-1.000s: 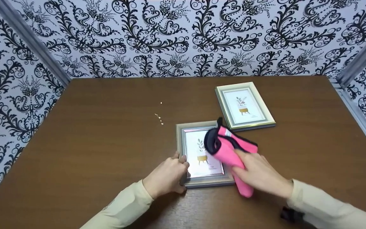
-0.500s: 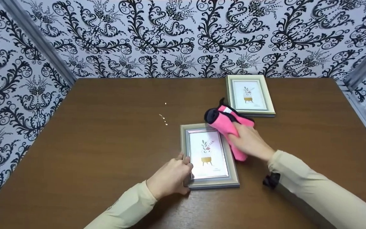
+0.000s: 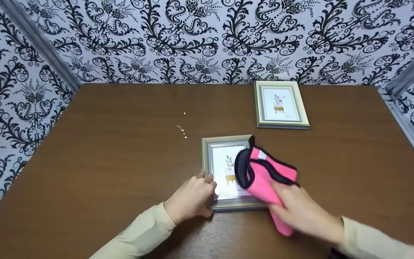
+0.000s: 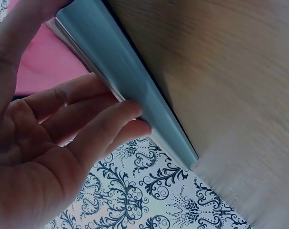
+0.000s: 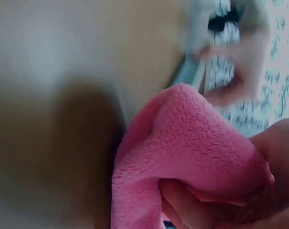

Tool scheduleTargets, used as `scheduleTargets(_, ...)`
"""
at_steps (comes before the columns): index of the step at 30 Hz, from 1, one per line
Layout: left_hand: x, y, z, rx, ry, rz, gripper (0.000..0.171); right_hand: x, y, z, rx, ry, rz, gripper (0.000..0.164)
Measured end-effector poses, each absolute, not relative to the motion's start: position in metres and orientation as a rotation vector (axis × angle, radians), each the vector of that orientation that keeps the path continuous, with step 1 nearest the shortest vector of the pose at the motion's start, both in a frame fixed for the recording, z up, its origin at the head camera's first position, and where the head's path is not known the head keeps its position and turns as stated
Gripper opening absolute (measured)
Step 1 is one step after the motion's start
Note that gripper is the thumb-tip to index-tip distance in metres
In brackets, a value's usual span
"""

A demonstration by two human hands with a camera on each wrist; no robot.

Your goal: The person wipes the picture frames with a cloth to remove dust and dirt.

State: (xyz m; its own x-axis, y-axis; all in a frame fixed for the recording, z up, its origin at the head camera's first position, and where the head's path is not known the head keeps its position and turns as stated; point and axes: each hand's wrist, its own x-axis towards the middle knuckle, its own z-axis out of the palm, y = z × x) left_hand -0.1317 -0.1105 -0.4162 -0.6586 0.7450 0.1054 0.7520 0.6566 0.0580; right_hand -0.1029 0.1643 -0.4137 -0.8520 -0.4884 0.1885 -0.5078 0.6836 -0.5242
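Note:
A picture frame (image 3: 223, 151) with a potted-plant print lies face up on the brown table. My left hand (image 3: 192, 196) grips its lower left part, fingers against the left edge and thumb by the near corner. In the left wrist view, fingertips touch the frame's grey-blue side (image 4: 120, 67). A folded pink cloth (image 3: 264, 183) with black trim is held in my right hand (image 3: 306, 212), over the frame's right part, which it hides. The right wrist view shows the cloth's fluffy surface (image 5: 192, 138) bunched between thumb and fingers.
A second, similar picture frame (image 3: 281, 103) lies face up farther back on the right. Small light specks (image 3: 182, 130) sit on the table (image 3: 120, 144) left of the near frame. Patterned walls (image 3: 199, 39) enclose the back and sides.
My right hand with the cloth moved up along the near frame's right side, then back down toward me. The far frame was pushed away toward the back wall. My left hand stayed on the near frame.

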Motion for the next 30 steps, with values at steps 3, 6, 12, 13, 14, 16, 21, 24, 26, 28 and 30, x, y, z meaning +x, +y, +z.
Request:
scheduleTargets(3,-0.133,-0.112,-0.416,-1.272,-2.781,-0.134,0.039,-0.098,0.162,-0.415,0.870,-2.811,0.847,0.016)
scheduleTargets(6,-0.133,-0.113,-0.417,-1.294,-2.766,-0.125,0.040,-0.109,0.157,-0.416,0.851,-2.816,0.828,0.018)
scheduleTargets(12,-0.134,-0.113,-0.418,-1.312,-2.798,-0.137,0.040,-0.159,0.151,-0.418,0.753,-2.868,0.899,0.014)
scheduleTargets(13,-0.134,-0.113,-0.418,-1.313,-2.808,-0.137,0.040,-0.168,0.151,-0.418,0.733,-2.880,0.921,0.012)
scheduleTargets(14,-0.134,-0.113,-0.418,-1.312,-2.816,-0.136,0.040,-0.177,0.150,-0.419,0.719,-2.887,0.934,0.009)
scheduleTargets(16,-0.134,-0.112,-0.416,-1.308,-2.833,-0.132,0.040,-0.193,0.149,-0.419,0.705,-2.893,0.939,0.009)
scheduleTargets(21,-0.134,-0.112,-0.415,-1.298,-2.856,-0.146,0.041,-0.212,0.148,-0.419,0.703,-2.893,0.926,0.010)
scheduleTargets(24,-0.134,-0.112,-0.416,-1.289,-2.858,-0.184,0.041,-0.210,0.150,-0.420,0.709,-2.895,0.941,0.019)
scheduleTargets(26,-0.134,-0.113,-0.416,-1.280,-2.852,-0.201,0.042,-0.205,0.153,-0.422,0.735,-2.904,0.919,0.033)
scheduleTargets(28,-0.133,-0.113,-0.417,-1.272,-2.843,-0.221,0.043,-0.197,0.155,-0.423,0.778,-2.923,0.854,0.044)
scheduleTargets(30,-0.132,-0.112,-0.417,-1.260,-2.830,-0.215,0.043,-0.188,0.157,-0.424,0.841,-2.930,0.754,0.051)
